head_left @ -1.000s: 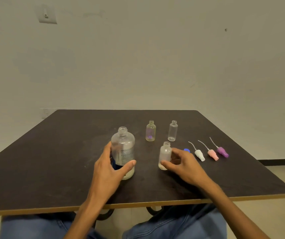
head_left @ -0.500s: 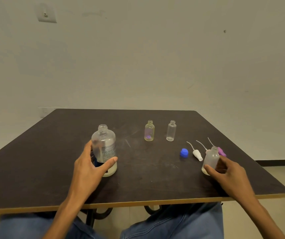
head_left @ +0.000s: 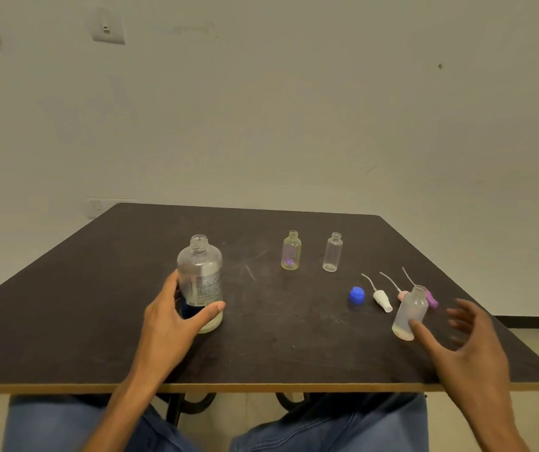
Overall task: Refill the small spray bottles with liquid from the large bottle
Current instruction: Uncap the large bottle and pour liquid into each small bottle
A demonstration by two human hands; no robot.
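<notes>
The big bottle [head_left: 200,282], with no cap, is held upright on the table [head_left: 65,321] by the left hand [head_left: 171,324]; two small bottles [head_left: 291,250] are stood farther back. A third small bottle [head_left: 410,313] is touched by the thumb of the spread right hand [head_left: 463,344].

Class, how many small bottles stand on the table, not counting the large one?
3: a yellowish bottle and a clear bottle toward the back, a frosted bottle by the right hand.

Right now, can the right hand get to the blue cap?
Probably yes: the right hand is open, the blue cap lies uncovered on the table; only the frosted small bottle stands near that path.
</notes>
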